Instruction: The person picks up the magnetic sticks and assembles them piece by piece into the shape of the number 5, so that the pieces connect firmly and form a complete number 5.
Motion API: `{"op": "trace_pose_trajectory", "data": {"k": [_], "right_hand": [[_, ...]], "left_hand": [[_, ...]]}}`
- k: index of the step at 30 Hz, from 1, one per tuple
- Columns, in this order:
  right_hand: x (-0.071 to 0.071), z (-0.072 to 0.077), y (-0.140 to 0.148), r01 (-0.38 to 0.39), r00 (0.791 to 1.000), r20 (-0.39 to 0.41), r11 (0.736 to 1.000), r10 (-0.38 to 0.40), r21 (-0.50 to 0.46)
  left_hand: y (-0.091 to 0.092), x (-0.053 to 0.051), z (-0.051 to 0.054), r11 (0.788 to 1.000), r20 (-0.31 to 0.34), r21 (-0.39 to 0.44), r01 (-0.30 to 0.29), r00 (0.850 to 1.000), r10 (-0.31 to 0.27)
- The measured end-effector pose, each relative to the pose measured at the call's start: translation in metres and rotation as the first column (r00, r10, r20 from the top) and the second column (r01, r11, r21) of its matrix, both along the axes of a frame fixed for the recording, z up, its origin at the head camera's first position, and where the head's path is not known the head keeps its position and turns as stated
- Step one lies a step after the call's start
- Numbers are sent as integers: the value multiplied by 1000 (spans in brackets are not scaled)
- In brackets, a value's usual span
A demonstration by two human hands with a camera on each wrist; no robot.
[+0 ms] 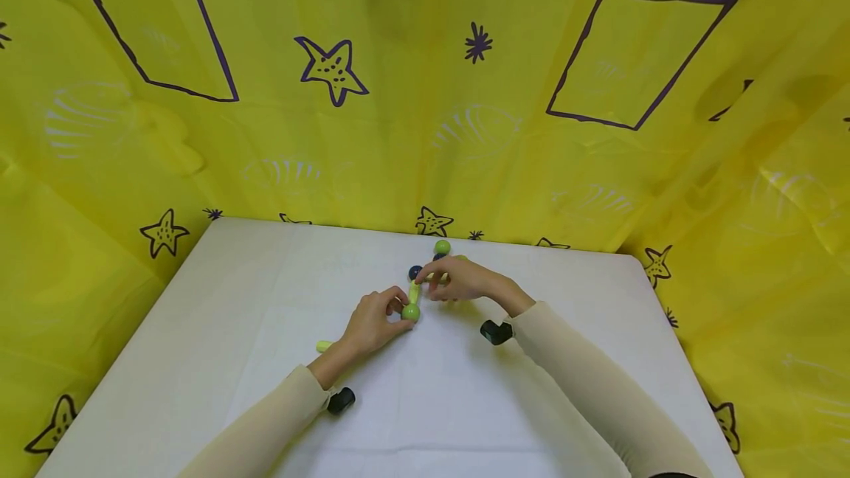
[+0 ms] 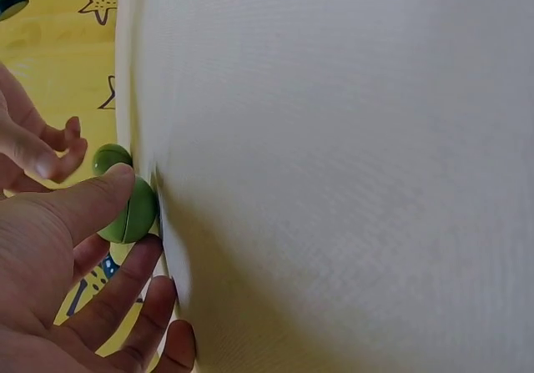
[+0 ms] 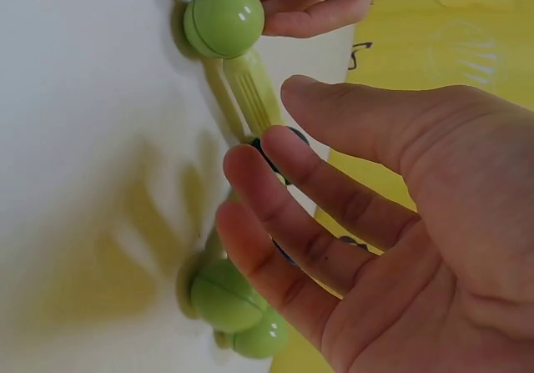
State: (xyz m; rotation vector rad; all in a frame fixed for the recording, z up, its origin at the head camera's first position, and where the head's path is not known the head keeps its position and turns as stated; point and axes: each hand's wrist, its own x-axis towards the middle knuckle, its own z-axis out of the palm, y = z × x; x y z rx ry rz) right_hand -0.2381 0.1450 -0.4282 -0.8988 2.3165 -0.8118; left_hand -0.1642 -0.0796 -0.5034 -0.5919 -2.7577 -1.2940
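Note:
In the head view my left hand (image 1: 372,324) pinches a green ball (image 1: 411,313) between thumb and fingers. A pale green rod (image 1: 415,292) runs from that ball to a dark blue ball (image 1: 415,273). My right hand (image 1: 460,279) hovers by the rod's far end, over other joined pieces partly hidden beneath it. The right wrist view has its fingers (image 3: 250,168) loosely bent, thumb apart, in front of the dark ball. Two more green balls (image 3: 227,296) lie lower there. In the left wrist view the thumb presses on the pinched ball (image 2: 133,213).
A loose pale green piece (image 1: 324,346) lies left of my left forearm on the white table (image 1: 265,301). Another green ball (image 1: 442,246) is near the table's back edge. A yellow patterned curtain (image 1: 398,131) hangs behind and at both sides.

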Motion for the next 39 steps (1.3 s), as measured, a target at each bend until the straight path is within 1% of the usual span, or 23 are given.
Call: {"op": "trace_pose_trajectory", "data": {"k": [3, 5, 10, 12, 15, 20, 23, 27, 29, 34, 37, 39], "right_hand": [[6, 5, 12, -18, 997, -76, 1000, 18, 4], [9, 8, 20, -13, 995, -102, 1000, 13, 4], [20, 16, 44, 22, 993, -115, 1000, -22, 1], [23, 17, 55, 23, 992, -124, 1000, -24, -7], [28, 17, 72, 34, 991, -131, 999, -36, -19], [35, 12, 102, 67, 988, -138, 998, -68, -10], [39, 8, 118, 80, 990, -118, 997, -80, -3], [44, 2, 136, 85, 994, -67, 996, -84, 11], [45, -2, 144, 86, 996, -41, 996, -84, 32], [47, -10, 160, 70, 997, 32, 994, -73, 85], [48, -11, 167, 58, 995, 70, 994, -65, 96], [49, -11, 170, 56, 995, 81, 993, -64, 103]], "left_hand": [[0, 0, -2, 1000, -3, 0, -4, 1000, 4], [-1, 0, -3, 1000, -8, -2, -6, 1000, 6], [-1, 1, -4, 1000, 1, -8, -5, 1000, 5], [-1, 1, -3, 1000, 8, -9, -5, 1000, 5], [-1, 1, -4, 1000, 3, -9, -5, 1000, 5], [-1, 0, -3, 1000, 14, -27, -6, 1000, 7], [-1, -1, -2, 999, 30, -34, -8, 1000, 9], [-2, -1, -2, 999, 43, -40, -13, 999, 14], [-2, -1, -2, 999, 46, -41, -13, 999, 15], [-1, -2, -3, 999, 51, -39, -3, 999, 5], [-1, -2, -3, 999, 53, -39, -1, 999, 4], [-1, -3, -3, 999, 53, -39, -3, 999, 5]]}}
